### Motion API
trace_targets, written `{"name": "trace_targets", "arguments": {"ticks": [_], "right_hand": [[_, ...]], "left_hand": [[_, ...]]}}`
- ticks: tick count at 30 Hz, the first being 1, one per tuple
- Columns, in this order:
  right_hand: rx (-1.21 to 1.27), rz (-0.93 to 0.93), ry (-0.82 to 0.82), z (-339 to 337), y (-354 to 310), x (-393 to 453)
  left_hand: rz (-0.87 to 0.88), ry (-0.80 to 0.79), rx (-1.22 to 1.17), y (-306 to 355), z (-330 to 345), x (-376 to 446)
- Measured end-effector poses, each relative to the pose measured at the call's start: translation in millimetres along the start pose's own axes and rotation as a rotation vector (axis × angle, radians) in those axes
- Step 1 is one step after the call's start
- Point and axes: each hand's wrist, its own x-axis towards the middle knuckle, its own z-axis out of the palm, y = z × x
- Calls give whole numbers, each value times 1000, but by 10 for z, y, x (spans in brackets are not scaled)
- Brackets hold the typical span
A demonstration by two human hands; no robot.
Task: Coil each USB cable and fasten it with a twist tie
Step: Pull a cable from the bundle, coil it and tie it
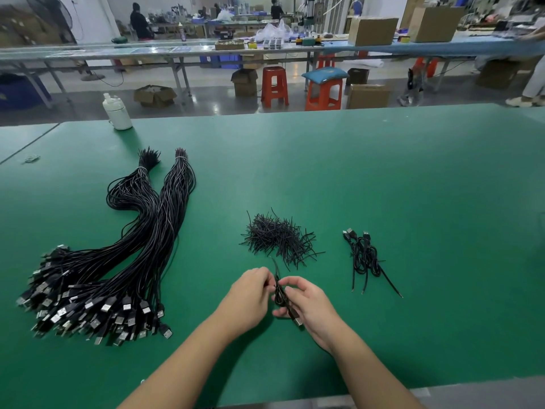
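Where the green desk runs leftmost, uncoiled USB cables lie bundled; twist ties heaped mid-desk. My left hand and right hand, grips pressed together, pinch one coiled cable between them. Finished coils lie right.

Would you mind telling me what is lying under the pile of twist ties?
Only the green table mat shows around and through gaps in the pile of twist ties. Whether anything small lies beneath its dense middle cannot be seen; the ties cover it.
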Motion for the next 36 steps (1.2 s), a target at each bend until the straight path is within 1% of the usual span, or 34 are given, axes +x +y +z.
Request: {"name": "trace_targets", "arguments": {"ticks": [4, 9, 13, 18, 21, 23, 25, 29, 33, 35, 36], "right_hand": [[81, -11, -37, 23, -4, 3], [78, -57, -2, 35, 35, -10], [0, -82, 52, 47, 12, -30], [-88, -126, 170, 134, -15, -31], [-79, -88, 151, 173, -90, -33], [-126, -57, 132, 181, -146, -27], [-178, -67, 120, 210, -199, -9], [-280, -81, 148, 308, -329, 30], [-276, -114, 151, 340, -407, 45], [-241, -119, 114, 328, -428, 32], [-174, -99, 74, 316, -440, 25]], "left_hand": [[-110, 9, -118, -29, -48, 11], [-157, -13, -155, -27, -43, 21], [-157, -15, -152, -34, -13, -6], [-166, 40, -181, -26, -23, -27], [-157, 85, -185, 9, -51, -35], [-153, 111, -197, 31, -82, -34], [-135, 129, -196, 50, -122, -29], [-59, 154, -172, 87, -182, -15], [-28, 169, -125, 86, -190, -6], [-60, 190, -158, 54, -194, 2], [-95, 195, -193, 36, -202, 11]]}}
